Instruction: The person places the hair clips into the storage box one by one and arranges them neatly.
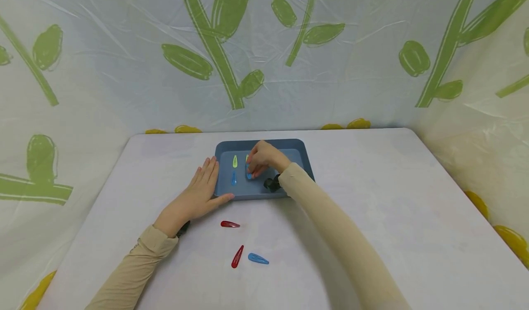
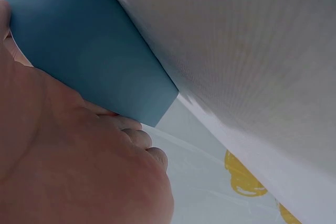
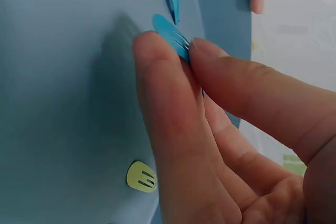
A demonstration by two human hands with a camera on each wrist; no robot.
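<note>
Blue clip pinched, the right hand arches over the tray.

right-wrist view: held blue clip partly behind fingers | yellow-green clip likewise | left-wrist view: tray cut off at top

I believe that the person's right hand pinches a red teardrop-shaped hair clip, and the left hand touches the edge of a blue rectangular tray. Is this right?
Only the colour is wrong: in the right wrist view, the right hand pinches a blue teardrop-shaped hair clip. The left hand does touch the edge of the blue rectangular tray.
</note>
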